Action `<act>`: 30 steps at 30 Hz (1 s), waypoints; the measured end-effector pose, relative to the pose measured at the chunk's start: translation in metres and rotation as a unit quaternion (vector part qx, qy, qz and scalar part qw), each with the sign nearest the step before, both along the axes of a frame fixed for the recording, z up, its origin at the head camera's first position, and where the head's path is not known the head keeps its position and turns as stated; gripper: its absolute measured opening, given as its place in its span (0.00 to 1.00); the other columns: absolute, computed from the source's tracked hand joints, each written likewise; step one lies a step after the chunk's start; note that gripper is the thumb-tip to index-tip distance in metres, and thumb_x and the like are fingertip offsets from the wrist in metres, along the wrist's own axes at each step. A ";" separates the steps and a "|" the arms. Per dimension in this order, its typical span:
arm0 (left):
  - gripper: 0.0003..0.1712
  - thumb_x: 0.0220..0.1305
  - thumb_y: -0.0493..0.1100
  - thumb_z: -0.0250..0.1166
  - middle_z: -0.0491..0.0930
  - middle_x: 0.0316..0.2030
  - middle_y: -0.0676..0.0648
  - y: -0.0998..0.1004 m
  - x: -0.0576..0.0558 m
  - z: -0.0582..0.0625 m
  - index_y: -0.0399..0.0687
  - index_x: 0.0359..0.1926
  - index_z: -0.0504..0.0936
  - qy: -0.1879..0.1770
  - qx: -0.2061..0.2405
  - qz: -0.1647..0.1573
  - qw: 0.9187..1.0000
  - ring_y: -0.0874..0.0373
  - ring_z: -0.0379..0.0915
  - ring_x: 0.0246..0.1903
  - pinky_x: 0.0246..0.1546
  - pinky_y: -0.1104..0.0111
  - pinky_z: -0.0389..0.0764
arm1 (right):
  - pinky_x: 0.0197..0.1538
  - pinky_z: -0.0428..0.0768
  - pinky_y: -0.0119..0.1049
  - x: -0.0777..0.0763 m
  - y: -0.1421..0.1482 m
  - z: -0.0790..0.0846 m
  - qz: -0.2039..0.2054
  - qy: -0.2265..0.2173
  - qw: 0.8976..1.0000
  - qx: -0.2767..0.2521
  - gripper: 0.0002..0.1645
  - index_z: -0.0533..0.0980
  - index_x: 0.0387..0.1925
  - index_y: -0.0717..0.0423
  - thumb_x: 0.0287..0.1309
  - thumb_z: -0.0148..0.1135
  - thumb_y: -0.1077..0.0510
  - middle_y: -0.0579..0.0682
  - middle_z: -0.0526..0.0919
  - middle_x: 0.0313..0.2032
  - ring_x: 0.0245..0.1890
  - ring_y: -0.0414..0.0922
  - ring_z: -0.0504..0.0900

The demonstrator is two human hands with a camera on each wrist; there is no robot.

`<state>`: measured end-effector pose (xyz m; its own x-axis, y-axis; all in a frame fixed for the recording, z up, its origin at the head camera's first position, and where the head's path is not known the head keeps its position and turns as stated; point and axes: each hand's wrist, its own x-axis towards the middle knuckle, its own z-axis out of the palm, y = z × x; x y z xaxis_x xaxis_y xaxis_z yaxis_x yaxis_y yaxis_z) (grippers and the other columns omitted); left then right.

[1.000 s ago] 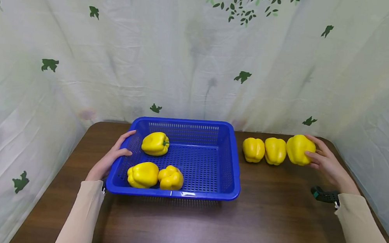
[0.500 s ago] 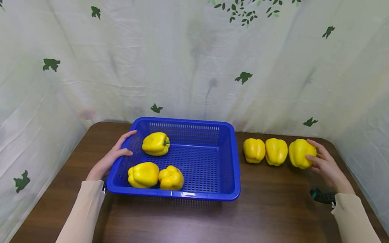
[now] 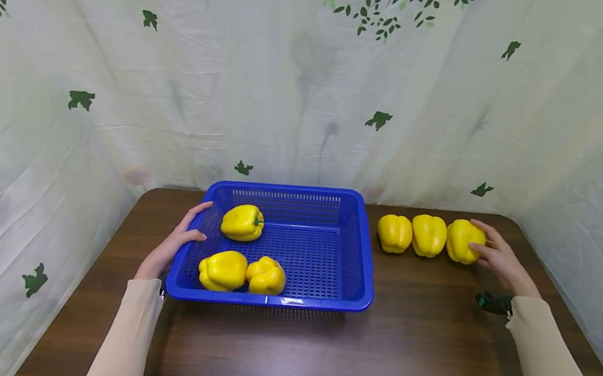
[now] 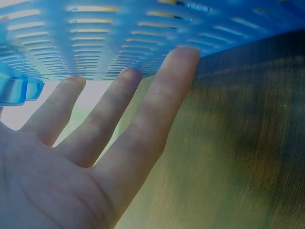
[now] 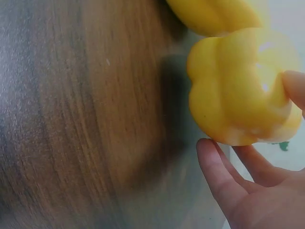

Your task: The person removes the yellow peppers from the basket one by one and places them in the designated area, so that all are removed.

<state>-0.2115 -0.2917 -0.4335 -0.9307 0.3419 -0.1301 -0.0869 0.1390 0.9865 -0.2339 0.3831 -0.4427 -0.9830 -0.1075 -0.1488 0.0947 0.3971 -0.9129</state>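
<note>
My left hand (image 3: 173, 245) grips the left rim of a blue plastic basket (image 3: 365, 285), with thumb and index finger over the edge. In the left wrist view, several fingers (image 4: 138, 129) reach up against the slotted outer wall. Three yellow bell peppers lie inside: one at the back left (image 3: 240, 223), two along the front wall (image 3: 221, 270). At the far right of the table, my right hand (image 3: 504, 262) holds a yellow bell pepper (image 3: 461, 241) by its right side. The right wrist view shows the thumb on one side and fingertips (image 5: 207, 150) against the other.
Two more yellow bell peppers, a left one (image 3: 394, 233) and a middle one (image 3: 428, 235), stand in line beside the held one. All rest on a brown wooden table (image 3: 400, 355). A pale leaf-printed curtain (image 3: 311, 92) hangs right behind the table's back edge.
The right hand has lowered its pepper to the table at the row's right end and shifted slightly left. The left hand and the basket stay in place.
</note>
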 end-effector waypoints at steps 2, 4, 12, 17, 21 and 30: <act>0.42 0.66 0.38 0.50 0.34 0.72 0.45 0.000 0.000 0.000 0.72 0.73 0.43 0.000 -0.003 0.000 1.000 0.32 0.51 0.62 0.51 0.46 0.71 | 0.43 0.73 0.29 -0.001 0.000 -0.001 0.005 0.002 1.000 0.010 0.38 0.43 0.75 0.48 0.71 0.47 0.51 0.70 0.36 0.70 0.60 0.63 0.55; 0.42 0.66 0.38 0.50 0.34 0.72 0.45 0.001 0.001 0.000 0.72 0.73 0.43 -0.001 -0.005 0.000 1.000 0.31 0.52 0.62 0.51 0.46 0.71 | 0.44 0.72 0.31 -0.001 -0.001 -0.002 0.006 0.002 1.000 0.016 0.38 0.43 0.75 0.50 0.71 0.47 0.52 0.69 0.36 0.70 0.62 0.66 0.51; 0.42 0.67 0.38 0.50 0.35 0.72 0.45 0.001 0.002 -0.001 0.72 0.73 0.43 -0.002 0.000 -0.001 1.000 0.30 0.52 0.61 0.49 0.47 0.73 | 0.46 0.71 0.33 0.000 -0.004 -0.004 0.009 0.001 1.000 0.022 0.38 0.42 0.75 0.51 0.71 0.47 0.52 0.69 0.37 0.70 0.63 0.67 0.51; 0.42 0.67 0.38 0.50 0.35 0.72 0.45 0.001 0.002 -0.001 0.72 0.73 0.43 -0.002 -0.004 0.001 1.000 0.31 0.52 0.61 0.50 0.46 0.72 | 0.49 0.71 0.39 -0.001 -0.004 -0.004 0.009 0.001 1.000 0.022 0.39 0.42 0.75 0.50 0.71 0.47 0.53 0.69 0.36 0.70 0.63 0.67 0.50; 0.42 0.67 0.38 0.50 0.35 0.72 0.45 0.001 0.002 -0.001 0.73 0.73 0.43 -0.001 -0.007 0.000 1.000 0.31 0.52 0.61 0.50 0.46 0.72 | 0.55 0.66 0.55 0.000 -0.003 -0.005 0.005 -0.002 1.000 0.011 0.39 0.42 0.75 0.49 0.71 0.47 0.52 0.68 0.34 0.71 0.64 0.68 0.48; 0.42 0.67 0.39 0.50 0.34 0.72 0.45 0.001 0.002 0.000 0.73 0.73 0.43 -0.004 -0.010 0.002 1.000 0.31 0.52 0.61 0.50 0.46 0.72 | 0.53 0.69 0.47 0.003 -0.002 -0.004 -0.010 0.011 1.000 0.015 0.38 0.44 0.75 0.47 0.71 0.47 0.51 0.68 0.36 0.71 0.66 0.67 0.48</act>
